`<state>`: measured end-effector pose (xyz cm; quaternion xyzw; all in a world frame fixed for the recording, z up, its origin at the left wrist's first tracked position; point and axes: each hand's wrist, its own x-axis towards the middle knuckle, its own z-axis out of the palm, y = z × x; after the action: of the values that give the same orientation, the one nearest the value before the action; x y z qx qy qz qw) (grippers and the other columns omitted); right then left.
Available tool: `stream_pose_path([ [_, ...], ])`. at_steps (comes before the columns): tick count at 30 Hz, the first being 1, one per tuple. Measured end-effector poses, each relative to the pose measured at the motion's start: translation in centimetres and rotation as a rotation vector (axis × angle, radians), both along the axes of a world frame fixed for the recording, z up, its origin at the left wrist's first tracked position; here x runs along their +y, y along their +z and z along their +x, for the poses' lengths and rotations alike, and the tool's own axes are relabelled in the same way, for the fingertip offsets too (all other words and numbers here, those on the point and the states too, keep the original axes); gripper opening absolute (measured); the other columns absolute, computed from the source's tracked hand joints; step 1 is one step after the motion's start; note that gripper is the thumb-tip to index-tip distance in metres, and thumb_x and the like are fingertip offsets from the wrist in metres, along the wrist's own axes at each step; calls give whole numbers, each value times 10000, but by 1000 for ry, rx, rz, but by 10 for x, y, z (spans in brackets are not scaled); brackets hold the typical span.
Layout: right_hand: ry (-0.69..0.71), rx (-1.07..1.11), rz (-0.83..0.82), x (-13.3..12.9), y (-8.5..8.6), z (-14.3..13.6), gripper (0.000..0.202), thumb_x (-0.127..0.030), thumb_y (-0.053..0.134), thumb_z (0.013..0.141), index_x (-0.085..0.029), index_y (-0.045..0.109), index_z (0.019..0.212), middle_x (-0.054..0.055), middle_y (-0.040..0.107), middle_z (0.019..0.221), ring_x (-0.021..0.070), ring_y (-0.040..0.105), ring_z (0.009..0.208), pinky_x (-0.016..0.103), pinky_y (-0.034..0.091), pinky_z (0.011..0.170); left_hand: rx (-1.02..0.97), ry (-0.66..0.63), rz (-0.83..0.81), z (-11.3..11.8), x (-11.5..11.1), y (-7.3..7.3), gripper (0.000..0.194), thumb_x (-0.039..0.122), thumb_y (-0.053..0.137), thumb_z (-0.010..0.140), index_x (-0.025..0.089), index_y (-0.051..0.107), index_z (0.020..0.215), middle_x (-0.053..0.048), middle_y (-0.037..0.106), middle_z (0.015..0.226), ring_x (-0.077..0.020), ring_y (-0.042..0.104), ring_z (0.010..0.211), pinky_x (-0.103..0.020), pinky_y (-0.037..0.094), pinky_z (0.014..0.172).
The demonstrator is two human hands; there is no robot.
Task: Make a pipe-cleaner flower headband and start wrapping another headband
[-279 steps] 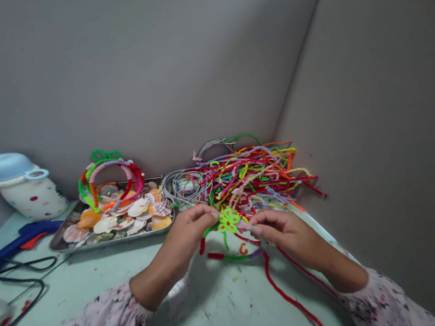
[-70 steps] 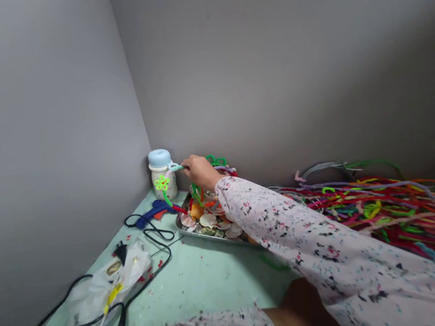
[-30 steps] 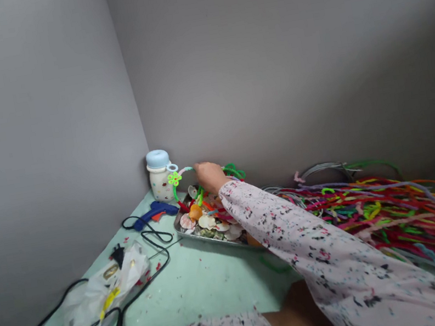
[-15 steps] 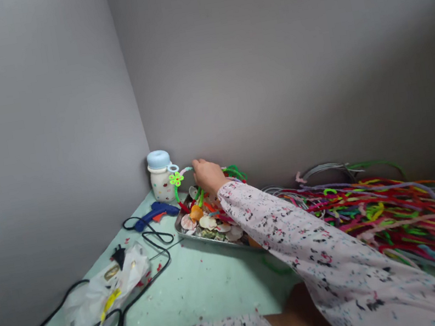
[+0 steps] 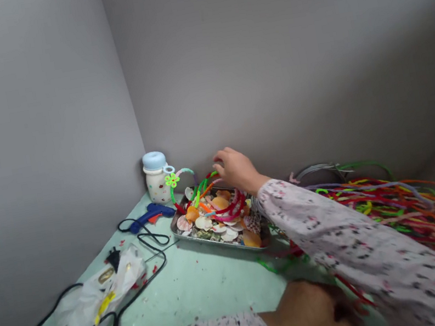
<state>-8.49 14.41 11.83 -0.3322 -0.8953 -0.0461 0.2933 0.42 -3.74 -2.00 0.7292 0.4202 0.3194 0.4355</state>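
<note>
R hand (image 5: 239,169): thumb & fingers part-spread, nothing seen in grip; just above back of metal tray (image 5: 214,243). L hand (image 5: 309,312): fingers curled, below R hand in view, low over counter (image 5: 206,293); contents hidden, can't tell grip.

Flower hoop (image 5: 171,180) stands approx. upright left of R hand, at tray's left end, close by bottle (image 5: 157,187). Other fuzzy hoops (image 5: 238,204) lie below R hand, on shells (image 5: 203,222); contact w/ R hand unclear.

Risks (judged):
- Flower hoop prob. tips if tray is bumped; loose shells = poor footing.
- R hand fingertips could snag other hoops on withdrawal & drag shells w/ them.
- R sleeve (image 5: 314,219) crosses tray's right end & fuzzy-stem pile (image 5: 393,192); cloth may catch stems or wire coils.
- Black cord (image 5: 165,256) loops left of R hand, by glue gun (image 5: 153,214); a tug could shift gun twd. tray. Gun's heat: n/k.
</note>
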Motion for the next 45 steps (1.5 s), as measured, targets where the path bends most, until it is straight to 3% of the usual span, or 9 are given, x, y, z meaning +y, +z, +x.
stream_pose_path([
  [5,-32,47,-34,-10,0,88,176,-256,546,846,-167,670,934,70,652,899,185,595,821,286,430,753,187,42,111,-1,-1,0,264,306,521,782,185,715,915,-41,733,825,-162,630,707,-231,444,634],
  [9,-12,11,-131,-47,-13,155,150,-265,553,836,-186,675,873,49,658,830,183,595,755,286,439,702,181,70,155,0,-1,-2,253,336,528,789,193,709,892,-22,723,781,-137,613,666,-214,408,594],
  [16,-157,160,-282,-122,-49,266,199,-339,517,879,-222,668,932,46,667,934,195,615,875,302,466,777,138,74,136,0,-3,1,204,298,530,787,175,686,831,-1,666,701,-110,538,610,-205,336,534],
  [22,-384,257,-298,-155,-92,338,253,-409,520,870,-216,678,908,59,684,934,214,632,860,327,479,765,100,71,104,4,-1,2,170,261,533,777,153,663,776,17,589,633,-100,477,582,-203,310,526],
  [26,-432,278,-291,-165,-118,359,261,-401,502,878,-209,673,931,62,686,943,220,631,869,341,476,782,77,59,79,6,-2,4,171,255,523,784,140,649,778,10,579,650,-106,468,599,-210,323,546],
  [30,-455,333,-258,-170,-132,365,240,-357,492,880,-193,664,910,69,679,924,217,623,854,342,470,795,41,69,62,8,-3,7,168,265,519,793,138,627,772,6,571,652,-112,471,609,-212,331,556],
  [38,-529,486,-226,-167,-145,373,263,-363,482,887,-173,661,918,74,669,892,209,607,832,328,460,775,-40,84,11,8,0,8,194,317,519,822,141,573,762,26,502,635,-103,431,587,-214,322,544],
  [45,-530,454,-254,-168,-147,370,272,-377,474,889,-184,666,906,71,669,901,212,602,841,329,458,777,-55,65,-7,7,1,8,174,297,515,819,143,581,772,25,511,641,-104,433,593,-217,320,552],
])
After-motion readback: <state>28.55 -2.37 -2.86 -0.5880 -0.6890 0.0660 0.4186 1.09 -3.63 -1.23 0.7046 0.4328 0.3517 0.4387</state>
